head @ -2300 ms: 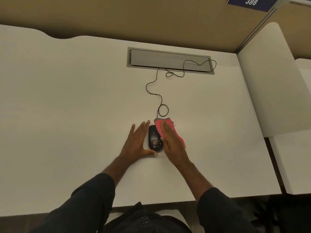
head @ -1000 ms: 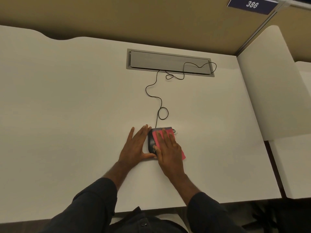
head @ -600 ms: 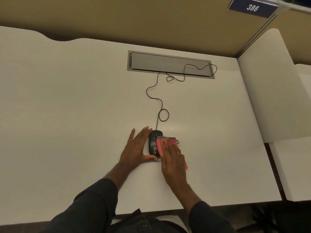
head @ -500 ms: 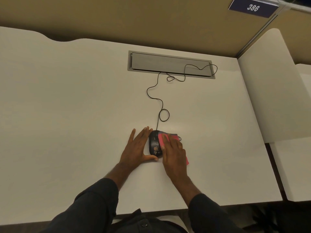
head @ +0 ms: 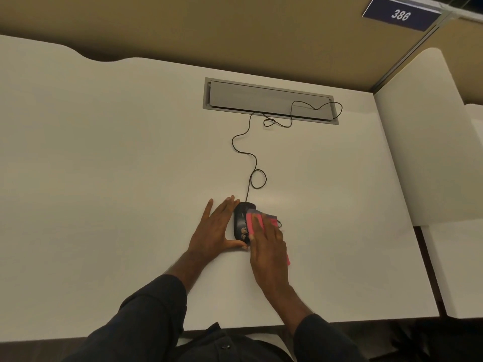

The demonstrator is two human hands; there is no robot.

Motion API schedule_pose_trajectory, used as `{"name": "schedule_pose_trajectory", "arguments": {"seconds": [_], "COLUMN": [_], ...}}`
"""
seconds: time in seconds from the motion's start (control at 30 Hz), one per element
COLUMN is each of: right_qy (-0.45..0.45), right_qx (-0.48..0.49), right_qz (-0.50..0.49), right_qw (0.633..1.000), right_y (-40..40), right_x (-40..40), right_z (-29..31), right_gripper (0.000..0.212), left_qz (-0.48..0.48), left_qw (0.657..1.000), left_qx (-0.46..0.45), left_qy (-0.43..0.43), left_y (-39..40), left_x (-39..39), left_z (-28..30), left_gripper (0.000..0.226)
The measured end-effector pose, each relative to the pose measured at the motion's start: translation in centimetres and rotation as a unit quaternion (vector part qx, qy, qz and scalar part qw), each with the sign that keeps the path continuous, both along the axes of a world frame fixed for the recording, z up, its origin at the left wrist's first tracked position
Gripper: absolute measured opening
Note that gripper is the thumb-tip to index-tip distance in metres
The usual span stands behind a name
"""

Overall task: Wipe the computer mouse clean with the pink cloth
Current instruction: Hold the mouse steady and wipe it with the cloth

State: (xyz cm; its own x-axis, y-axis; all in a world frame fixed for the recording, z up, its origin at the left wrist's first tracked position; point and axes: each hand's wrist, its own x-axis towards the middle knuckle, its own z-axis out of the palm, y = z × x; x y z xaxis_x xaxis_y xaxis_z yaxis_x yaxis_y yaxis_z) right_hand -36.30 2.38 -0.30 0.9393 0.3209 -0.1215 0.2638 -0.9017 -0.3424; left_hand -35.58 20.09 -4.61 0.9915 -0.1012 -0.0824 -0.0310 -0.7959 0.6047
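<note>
A black wired computer mouse lies on the white desk near its front edge. My left hand lies flat against the mouse's left side, fingers straight and thumb tucked under its near end. My right hand presses the pink cloth with straight fingers onto the right half of the mouse. The cloth is blurred and mostly hidden under that hand; a pink strip shows by the wrist side. The mouse's thin black cable runs away from me in loops.
The cable ends at a grey cable-tray lid set into the back of the desk. A white divider panel stands on the right. A tan partition wall with a blue "386" sign closes the back.
My right hand has been sliding the pink cloth back and forth over the mouse, left and right across its top. My left hand has stayed against the mouse's left side.
</note>
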Motion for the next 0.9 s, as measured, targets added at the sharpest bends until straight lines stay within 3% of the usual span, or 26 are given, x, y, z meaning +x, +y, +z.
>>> {"name": "schedule_pose_trajectory", "arguments": {"seconds": [0.1,0.17,0.23,0.3,0.57,0.77,0.9], "right_qy": [-0.026,-0.042,-0.037,-0.002,0.035,0.033,-0.019], "right_qx": [0.007,0.002,0.007,-0.005,-0.09,-0.068,-0.036], "right_qz": [-0.014,-0.009,-0.017,-0.023,0.006,0.006,-0.002], "right_qw": [1.0,0.999,0.999,1.0,0.995,0.997,0.999], "right_y": [-0.6,-0.9,-0.8,-0.4,1.3,0.6,-0.2], "right_x": [-1.6,-1.8,-0.8,0.8,5.6,2.8,0.3], "right_z": [-0.2,-0.2,-0.4,-0.2,-0.2,-0.8,-1.2], "right_gripper": [0.053,0.06,0.053,0.066,0.071,0.079,0.077], "left_qz": [0.002,0.0,-0.003,-0.009,-0.011,-0.011,-0.008], "left_qw": [1.0,1.0,1.0,1.0,0.999,0.999,0.999], "left_qx": [-0.002,0.0,0.006,0.017,0.036,0.035,0.031], "left_qy": [0.001,0.004,0.007,0.004,0.004,0.0,-0.004], "left_y": [0.0,0.0,0.0,0.1,0.1,0.0,0.0], "left_x": [0.0,0.0,0.1,0.1,0.3,0.2,0.1], "left_z": [0.0,0.0,-0.1,-0.1,-0.2,-0.5,-0.5], "left_gripper": [0.122,0.123,0.122,0.121,0.122,0.122,0.123]}}
